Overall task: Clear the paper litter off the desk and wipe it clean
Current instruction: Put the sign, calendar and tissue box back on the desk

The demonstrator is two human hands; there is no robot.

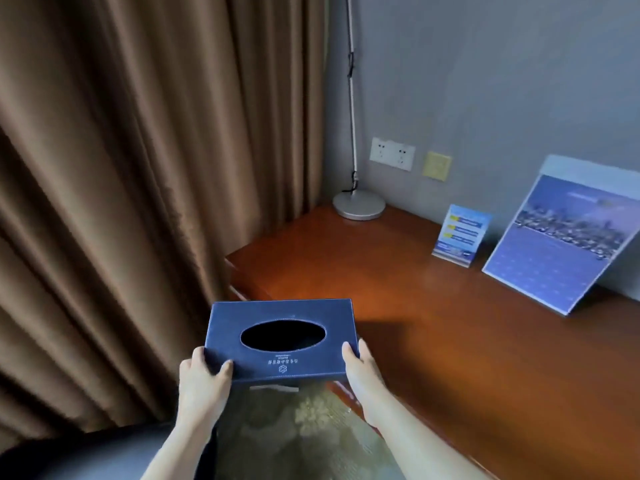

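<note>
A dark blue tissue box with a black oval opening is held in the air over the near left corner of the wooden desk. My left hand grips its near left corner, thumb on top. My right hand grips its near right edge, thumb on the lid. No tissue shows in the opening. No paper litter or cloth is visible on the desk surface in view.
A silver lamp base stands at the desk's back left corner. A small blue card stand and a larger blue calendar lean at the wall. Brown curtains hang left. Patterned carpet lies below.
</note>
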